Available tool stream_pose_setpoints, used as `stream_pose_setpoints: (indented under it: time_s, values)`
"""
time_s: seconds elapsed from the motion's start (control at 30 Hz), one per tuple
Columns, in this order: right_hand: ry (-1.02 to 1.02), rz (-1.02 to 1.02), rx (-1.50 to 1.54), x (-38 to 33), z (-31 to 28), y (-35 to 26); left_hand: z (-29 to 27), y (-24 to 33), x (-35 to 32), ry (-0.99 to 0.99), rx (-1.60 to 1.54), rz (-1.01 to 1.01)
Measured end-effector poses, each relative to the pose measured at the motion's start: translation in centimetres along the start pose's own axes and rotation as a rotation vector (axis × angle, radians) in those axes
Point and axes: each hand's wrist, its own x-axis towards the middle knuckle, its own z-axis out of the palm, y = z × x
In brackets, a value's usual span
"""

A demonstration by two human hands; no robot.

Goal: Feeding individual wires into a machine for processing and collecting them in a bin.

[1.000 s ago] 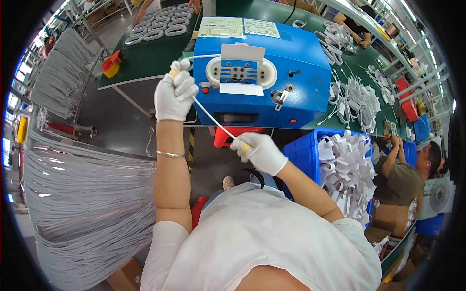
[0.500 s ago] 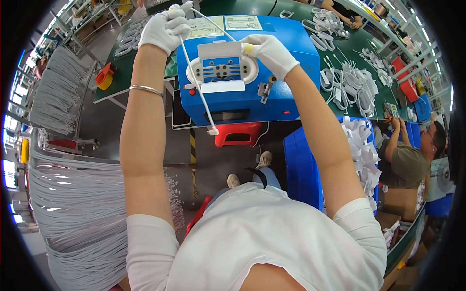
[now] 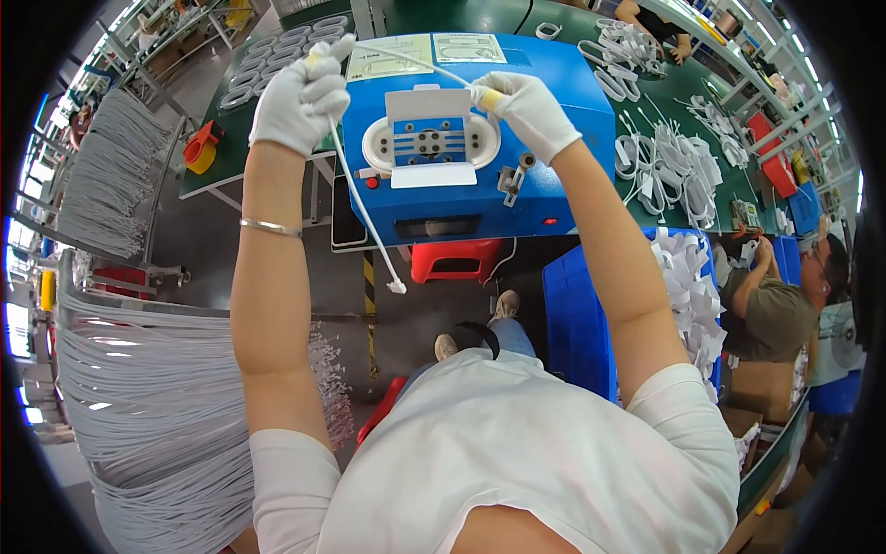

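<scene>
White-gloved, my left hand (image 3: 303,100) is closed around a white cable (image 3: 377,238) above the left edge of a blue machine (image 3: 568,111). From that hand one end of the cable hangs down past the machine's front, with a small white connector (image 3: 397,287) at its tip. Another stretch runs across to my right hand (image 3: 528,113), also gloved, which pinches it over the machine's right side. Between and below the hands is the machine's white oval winding head (image 3: 377,146) with metal bars and white flaps. Neither hand touches the machine's head.
Coiled white cables (image 3: 683,175) lie on the green table at right, more coils (image 3: 277,60) at back left. A blue bin (image 3: 577,314) with white strips stands right. Long cables (image 3: 157,397) hang at left. A red stool (image 3: 452,261) is under the machine. A co-worker (image 3: 780,300) sits right.
My left hand has shifted slightly left and down, and my right hand a little right and down. The hanging connector has swung lower, away from the machine's front edge.
</scene>
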Motion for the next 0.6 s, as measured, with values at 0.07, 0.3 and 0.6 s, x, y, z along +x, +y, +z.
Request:
stream_pose_setpoints:
  time_s: [0.07,0.3,0.6]
  values:
    - [0.007,0.006,0.019,-0.2,0.1,0.2,-0.5,-0.2,-0.7,0.083,-0.011,0.029]
    - [-0.051,-0.060,0.174,0.6,0.9,1.2,-1.8,0.3,-2.0,-0.042,0.014,0.040]
    - [0.164,-0.189,0.219,-1.7,-1.1,-0.7,-6.6,-2.3,-5.4,0.013,-0.181,0.018]
